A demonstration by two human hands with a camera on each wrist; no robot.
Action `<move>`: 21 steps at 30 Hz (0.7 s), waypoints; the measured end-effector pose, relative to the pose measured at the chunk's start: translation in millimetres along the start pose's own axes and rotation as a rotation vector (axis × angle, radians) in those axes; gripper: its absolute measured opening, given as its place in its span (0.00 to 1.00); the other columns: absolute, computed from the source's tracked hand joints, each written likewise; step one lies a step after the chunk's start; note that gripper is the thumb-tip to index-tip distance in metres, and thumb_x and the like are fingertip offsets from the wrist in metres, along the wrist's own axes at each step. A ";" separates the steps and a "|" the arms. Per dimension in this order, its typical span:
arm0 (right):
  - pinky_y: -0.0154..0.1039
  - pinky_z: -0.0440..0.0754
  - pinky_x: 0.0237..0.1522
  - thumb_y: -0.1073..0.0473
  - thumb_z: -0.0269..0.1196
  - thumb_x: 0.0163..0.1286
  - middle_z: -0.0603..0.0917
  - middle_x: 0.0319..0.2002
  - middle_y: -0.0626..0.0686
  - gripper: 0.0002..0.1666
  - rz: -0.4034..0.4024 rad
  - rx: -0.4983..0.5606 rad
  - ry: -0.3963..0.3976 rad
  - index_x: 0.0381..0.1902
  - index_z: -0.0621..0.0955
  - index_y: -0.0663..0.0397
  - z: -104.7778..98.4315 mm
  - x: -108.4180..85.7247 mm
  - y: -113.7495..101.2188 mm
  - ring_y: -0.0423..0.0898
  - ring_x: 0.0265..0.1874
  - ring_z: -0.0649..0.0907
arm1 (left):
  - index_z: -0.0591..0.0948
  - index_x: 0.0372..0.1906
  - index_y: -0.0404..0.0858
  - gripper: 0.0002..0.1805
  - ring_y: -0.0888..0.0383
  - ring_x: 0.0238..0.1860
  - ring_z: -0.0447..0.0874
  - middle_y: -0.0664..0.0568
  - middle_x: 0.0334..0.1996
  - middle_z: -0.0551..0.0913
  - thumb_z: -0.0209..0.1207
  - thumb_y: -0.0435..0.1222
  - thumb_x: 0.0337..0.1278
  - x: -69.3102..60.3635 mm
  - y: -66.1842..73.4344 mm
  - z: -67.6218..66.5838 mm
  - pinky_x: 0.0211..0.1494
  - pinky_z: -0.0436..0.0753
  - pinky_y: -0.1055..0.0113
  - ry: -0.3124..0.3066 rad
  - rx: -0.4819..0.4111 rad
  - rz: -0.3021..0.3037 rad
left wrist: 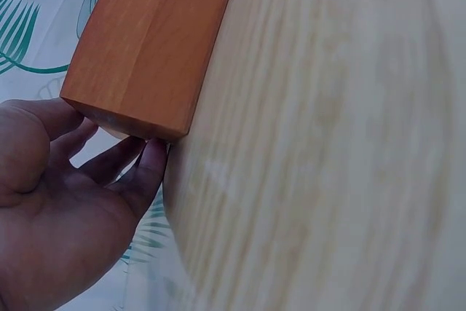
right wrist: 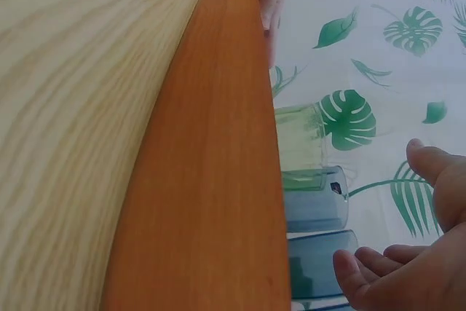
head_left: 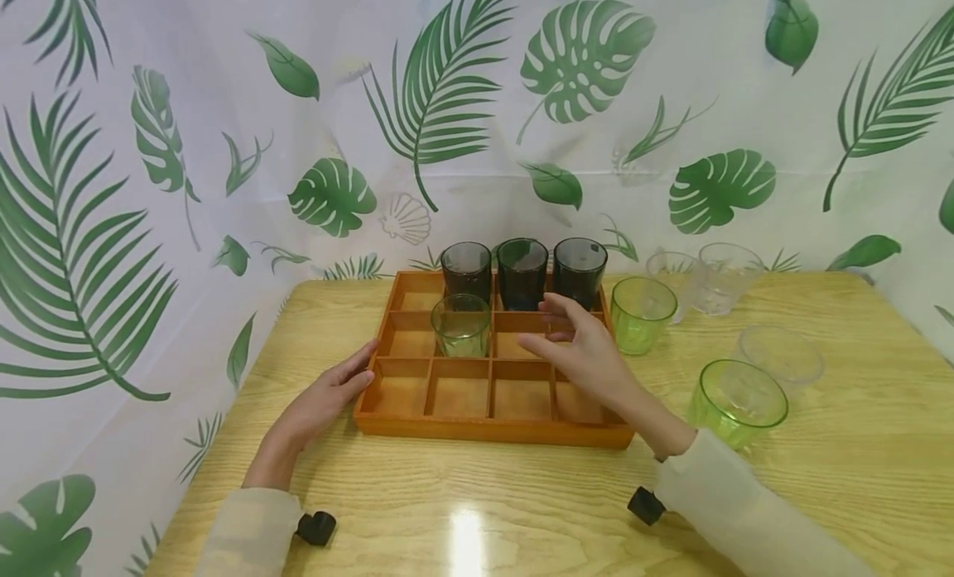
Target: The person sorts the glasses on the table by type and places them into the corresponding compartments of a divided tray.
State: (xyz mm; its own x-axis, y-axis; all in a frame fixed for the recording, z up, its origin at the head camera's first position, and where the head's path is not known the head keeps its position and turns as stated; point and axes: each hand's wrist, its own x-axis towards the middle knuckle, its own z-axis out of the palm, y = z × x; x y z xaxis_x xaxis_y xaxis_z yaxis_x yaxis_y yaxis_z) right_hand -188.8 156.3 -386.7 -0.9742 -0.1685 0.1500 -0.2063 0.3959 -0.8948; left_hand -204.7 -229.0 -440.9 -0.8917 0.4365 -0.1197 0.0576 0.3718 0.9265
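A wooden compartment tray (head_left: 477, 429) lies on the table. Three dark grey glasses (head_left: 466, 271) stand in its back row, leaving that row's left compartment bare. One green glass (head_left: 460, 329) occupies the middle row, second compartment from the left. My left hand (head_left: 328, 399) rests against the tray's left side; in the left wrist view its fingertips (left wrist: 151, 159) touch the tray end. Over the right part of the middle row hovers my right hand (head_left: 589, 353), thumb and fingers spread apart with nothing between them. The right wrist view also shows this hand (right wrist: 415, 271) holding nothing.
Right of the tray stand two green glasses (head_left: 633, 333), one close to its back right side, the other nearer the front. Several clear glasses (head_left: 719, 287) are behind and beside them. A leaf-patterned cloth (head_left: 462, 171) hangs behind the table (head_left: 417, 511).
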 end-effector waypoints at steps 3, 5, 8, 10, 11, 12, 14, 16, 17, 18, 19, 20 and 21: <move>0.58 0.76 0.65 0.53 0.69 0.73 0.71 0.70 0.67 0.46 0.002 0.036 -0.010 0.79 0.62 0.64 -9.9 -7.7 0.5 0.65 0.64 0.76 | 0.49 0.85 0.44 0.33 0.43 0.83 0.36 0.45 0.84 0.44 0.44 0.42 0.86 -0.6 0.8 -0.4 0.81 0.43 0.42 -0.001 -0.004 0.001; 0.59 0.76 0.65 0.53 0.68 0.74 0.71 0.71 0.67 0.46 0.010 0.042 -0.018 0.79 0.60 0.64 -17.7 -13.1 0.7 0.65 0.65 0.75 | 0.49 0.85 0.45 0.33 0.44 0.83 0.36 0.45 0.84 0.44 0.44 0.42 0.85 -0.8 1.4 -0.5 0.81 0.42 0.42 0.001 -0.006 -0.001; 0.56 0.77 0.65 0.52 0.67 0.75 0.70 0.72 0.65 0.46 0.011 0.015 -0.020 0.80 0.59 0.63 -30.7 -22.0 0.7 0.64 0.65 0.76 | 0.49 0.85 0.45 0.33 0.44 0.83 0.36 0.45 0.84 0.44 0.45 0.42 0.85 -0.9 2.2 -0.5 0.81 0.42 0.42 0.005 -0.006 -0.003; 0.47 0.79 0.63 0.52 0.67 0.75 0.71 0.71 0.65 0.46 0.001 -0.014 -0.003 0.80 0.60 0.63 -39.9 -27.7 1.1 0.64 0.65 0.77 | 0.49 0.85 0.45 0.33 0.44 0.83 0.36 0.46 0.84 0.44 0.45 0.42 0.85 -0.9 2.6 -0.4 0.81 0.42 0.42 0.008 -0.004 -0.003; 0.42 0.79 0.62 0.52 0.67 0.75 0.72 0.71 0.65 0.45 -0.003 -0.023 0.007 0.80 0.61 0.64 -44.5 -30.4 1.6 0.63 0.64 0.77 | 0.49 0.85 0.44 0.33 0.44 0.83 0.36 0.46 0.84 0.45 0.45 0.42 0.85 -0.7 2.5 -0.5 0.81 0.42 0.42 0.009 -0.001 -0.002; 0.36 0.80 0.60 0.53 0.67 0.75 0.73 0.70 0.64 0.45 -0.005 -0.028 0.019 0.79 0.61 0.64 -48.9 -33.0 2.0 0.63 0.64 0.77 | 0.49 0.85 0.44 0.33 0.44 0.83 0.36 0.46 0.84 0.45 0.45 0.42 0.85 -0.6 2.4 -0.5 0.81 0.42 0.42 0.010 0.000 -0.001; 0.26 0.78 0.55 0.53 0.67 0.75 0.74 0.69 0.64 0.44 -0.009 -0.038 0.039 0.79 0.62 0.64 -57.3 -37.9 3.3 0.62 0.63 0.77 | 0.50 0.85 0.44 0.33 0.44 0.83 0.37 0.46 0.84 0.45 0.45 0.42 0.85 -0.6 2.2 -0.6 0.81 0.42 0.42 0.012 0.001 -0.001; 0.20 0.77 0.52 0.53 0.67 0.75 0.75 0.68 0.64 0.43 -0.016 -0.041 0.055 0.78 0.63 0.64 -65.7 -42.6 4.7 0.61 0.63 0.77 | 0.50 0.85 0.44 0.33 0.44 0.83 0.36 0.46 0.84 0.45 0.45 0.42 0.85 -0.6 2.0 -0.7 0.81 0.42 0.42 0.014 -0.001 0.000; 0.20 0.77 0.51 0.54 0.67 0.75 0.75 0.68 0.64 0.42 -0.019 -0.042 0.060 0.78 0.63 0.64 -69.9 -45.1 5.8 0.58 0.62 0.78 | 0.50 0.85 0.44 0.33 0.44 0.83 0.36 0.46 0.84 0.45 0.45 0.42 0.85 -0.8 2.0 -0.8 0.81 0.42 0.42 0.013 -0.001 -0.001; 0.20 0.77 0.51 0.54 0.67 0.76 0.74 0.68 0.64 0.42 -0.025 -0.047 0.065 0.78 0.64 0.64 -74.0 -47.7 6.5 0.55 0.61 0.78 | 0.50 0.85 0.45 0.33 0.44 0.83 0.36 0.46 0.84 0.45 0.45 0.42 0.85 -0.9 2.2 -0.8 0.81 0.42 0.42 0.012 -0.002 -0.002; 0.20 0.77 0.51 0.55 0.66 0.76 0.74 0.68 0.63 0.41 -0.031 -0.053 0.071 0.78 0.64 0.64 -78.1 -50.2 7.3 0.51 0.60 0.79 | 0.50 0.85 0.45 0.33 0.44 0.83 0.36 0.46 0.84 0.45 0.45 0.42 0.85 -1.1 2.3 -0.8 0.81 0.42 0.42 0.012 -0.003 -0.005; 0.21 0.77 0.51 0.56 0.66 0.76 0.75 0.68 0.63 0.40 -0.040 -0.058 0.077 0.78 0.64 0.64 -82.2 -52.7 8.3 0.47 0.59 0.79 | 0.50 0.85 0.45 0.33 0.44 0.83 0.36 0.46 0.84 0.44 0.45 0.42 0.85 -1.2 2.5 -0.9 0.81 0.42 0.42 0.012 -0.003 -0.009; 0.21 0.77 0.51 0.56 0.66 0.76 0.75 0.68 0.63 0.39 -0.046 -0.062 0.086 0.78 0.65 0.64 -86.2 -55.1 9.5 0.42 0.58 0.79 | 0.49 0.85 0.45 0.33 0.44 0.83 0.36 0.47 0.84 0.44 0.45 0.42 0.85 -1.2 2.5 -0.9 0.81 0.42 0.42 0.012 -0.003 -0.013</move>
State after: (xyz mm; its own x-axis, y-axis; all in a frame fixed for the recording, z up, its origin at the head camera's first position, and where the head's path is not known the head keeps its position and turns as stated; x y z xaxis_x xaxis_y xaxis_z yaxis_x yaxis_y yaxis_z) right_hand -145.0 247.1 -367.3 -0.9673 -0.1109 0.2283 -0.2537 0.4447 -0.8590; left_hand -203.9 -229.4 -438.1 -0.8976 0.4221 -0.1271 0.0451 0.3749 0.9260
